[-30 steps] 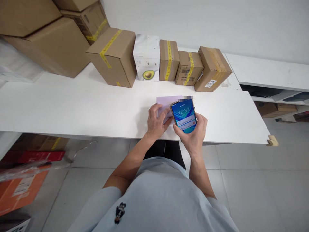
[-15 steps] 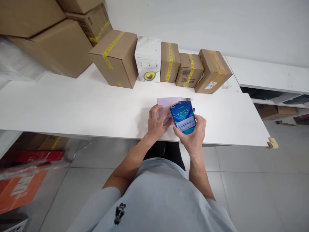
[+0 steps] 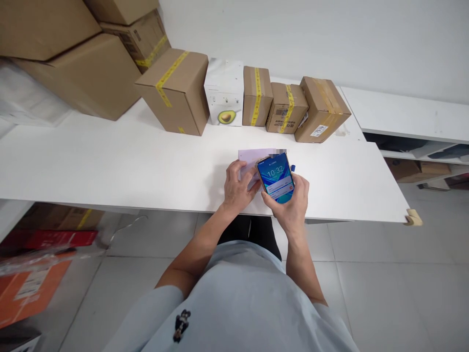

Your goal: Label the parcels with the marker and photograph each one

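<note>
A phone [image 3: 276, 178] with a lit blue screen reading 10:32 is held tilted in my right hand [image 3: 292, 205], thumb at its lower left edge and fingers along the right side. Beside it my left hand [image 3: 238, 188] rests with curved fingers on a pale purple flat item [image 3: 252, 155] lying on the white table [image 3: 164, 171]; the fingertips are near the phone's left edge. The phone covers part of the purple item. A small dark blue object [image 3: 293, 168] shows just right of the phone; most of it is hidden.
Along the back of the table stand a taped carton [image 3: 190, 107], a white box with an avocado picture [image 3: 224, 93] and several smaller cartons [image 3: 322, 110]. Larger cartons [image 3: 88, 73] are stacked at the left. A shelf [image 3: 414, 107] stands at the right.
The phone and my right hand have shifted slightly left, and a little more of the blue object shows. My left hand has stayed on the purple item.
</note>
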`<state>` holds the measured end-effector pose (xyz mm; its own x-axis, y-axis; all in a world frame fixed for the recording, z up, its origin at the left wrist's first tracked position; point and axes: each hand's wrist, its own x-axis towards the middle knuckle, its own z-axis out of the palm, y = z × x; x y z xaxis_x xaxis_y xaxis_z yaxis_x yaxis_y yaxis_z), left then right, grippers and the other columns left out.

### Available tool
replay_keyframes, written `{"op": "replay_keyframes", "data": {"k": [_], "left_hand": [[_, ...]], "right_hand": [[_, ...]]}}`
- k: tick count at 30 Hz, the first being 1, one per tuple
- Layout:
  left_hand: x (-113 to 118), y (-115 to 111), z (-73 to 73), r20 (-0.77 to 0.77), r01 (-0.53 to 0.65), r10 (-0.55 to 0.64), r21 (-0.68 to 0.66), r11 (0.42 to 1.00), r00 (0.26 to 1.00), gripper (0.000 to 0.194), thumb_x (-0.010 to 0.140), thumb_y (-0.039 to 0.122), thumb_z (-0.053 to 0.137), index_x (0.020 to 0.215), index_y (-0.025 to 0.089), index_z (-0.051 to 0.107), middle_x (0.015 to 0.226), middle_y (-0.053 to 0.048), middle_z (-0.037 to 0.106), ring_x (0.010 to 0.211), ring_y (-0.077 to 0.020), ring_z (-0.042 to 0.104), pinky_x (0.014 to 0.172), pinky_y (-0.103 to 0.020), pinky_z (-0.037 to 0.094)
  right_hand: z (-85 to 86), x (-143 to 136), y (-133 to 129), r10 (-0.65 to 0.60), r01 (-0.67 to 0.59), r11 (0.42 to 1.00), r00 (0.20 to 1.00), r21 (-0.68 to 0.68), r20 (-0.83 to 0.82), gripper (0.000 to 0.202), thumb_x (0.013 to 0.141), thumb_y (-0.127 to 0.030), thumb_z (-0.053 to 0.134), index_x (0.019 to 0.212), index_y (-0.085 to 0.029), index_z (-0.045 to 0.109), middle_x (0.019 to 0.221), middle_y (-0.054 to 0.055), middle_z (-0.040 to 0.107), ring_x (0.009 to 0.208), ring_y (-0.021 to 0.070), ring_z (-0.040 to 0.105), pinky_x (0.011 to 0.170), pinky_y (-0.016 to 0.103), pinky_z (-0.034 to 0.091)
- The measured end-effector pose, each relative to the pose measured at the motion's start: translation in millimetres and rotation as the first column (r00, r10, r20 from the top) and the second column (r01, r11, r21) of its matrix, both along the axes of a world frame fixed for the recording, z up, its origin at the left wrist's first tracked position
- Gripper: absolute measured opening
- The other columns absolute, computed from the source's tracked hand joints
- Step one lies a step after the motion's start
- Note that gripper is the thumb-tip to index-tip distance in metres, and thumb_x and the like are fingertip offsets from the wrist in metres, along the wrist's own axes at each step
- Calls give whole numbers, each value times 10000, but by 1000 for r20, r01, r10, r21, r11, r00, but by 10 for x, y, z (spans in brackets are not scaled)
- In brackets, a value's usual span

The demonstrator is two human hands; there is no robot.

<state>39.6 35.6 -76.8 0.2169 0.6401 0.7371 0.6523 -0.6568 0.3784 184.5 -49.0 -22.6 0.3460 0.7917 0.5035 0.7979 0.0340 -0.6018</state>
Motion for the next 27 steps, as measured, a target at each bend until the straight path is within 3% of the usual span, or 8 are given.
{"op": "replay_keyframes", "data": {"k": [9, 14, 17, 20, 24, 27], "left_hand": [[29, 2, 37, 4, -32, 32, 103, 994, 999, 322, 904, 382, 659, 1192, 262, 579, 1229, -92, 448, 1240, -259, 471, 997, -409, 547], [13, -1, 20, 9, -16, 15, 80, 997, 1000, 360, 884, 409, 683, 1199, 264, 588, 1241, -102, 452, 1250, -278, 465, 1003, -437, 531], [7, 0, 5, 13, -11, 11, 55, 998, 1000, 346, 883, 397, 684, 1189, 262, 593, 1243, -105, 457, 1251, -286, 468, 981, -446, 541], [6, 1, 1, 36, 3, -5, 61, 998, 999, 341, 881, 375, 688, 1188, 262, 593, 1239, -105, 461, 1254, -288, 469, 979, -455, 543], [2, 2, 2, 44, 20, -20, 9, 1000, 999, 338, 878, 376, 691, 1185, 271, 597, 1242, -101, 466, 1260, -289, 471, 997, -473, 532], [-2, 1, 7, 31, 14, -14, 7, 1000, 999, 339, 878, 378, 692, 1185, 268, 600, 1243, -101, 463, 1256, -289, 469, 984, -463, 540]], "right_hand": [[14, 37, 3, -47, 47, 999, 998, 5, -35, 705, 672, -511, 778, 1237, -222, 469, 1225, 120, 552, 1192, 286, 535, 956, 491, 502], [-8, 336, -5, -235, 230, 971, 968, -65, -92, 681, 651, -517, 785, 1192, -217, 502, 1197, 104, 551, 1190, 292, 534, 991, 485, 473], [-43, 584, -17, -421, 391, 892, 901, -226, -103, 674, 643, -520, 775, 1177, -202, 516, 1224, 127, 533, 1150, 307, 556, 981, 487, 474], [-124, 824, -22, -556, 493, 764, 830, -417, -38, 700, 662, -545, 744, 1213, -178, 513, 1289, 165, 509, 1097, 321, 580, 974, 504, 474], [-271, 1046, -9, -611, 526, 590, 787, -612, 87, 716, 709, -586, 690, 1258, -165, 508, 1333, 202, 494, 1158, 364, 553, 998, 533, 450], [-347, 1113, 11, -625, 530, 509, 770, -678, 133, 743, 718, -587, 688, 1277, -128, 516, 1355, 241, 490, 1267, 415, 462, 1030, 564, 419]]}}
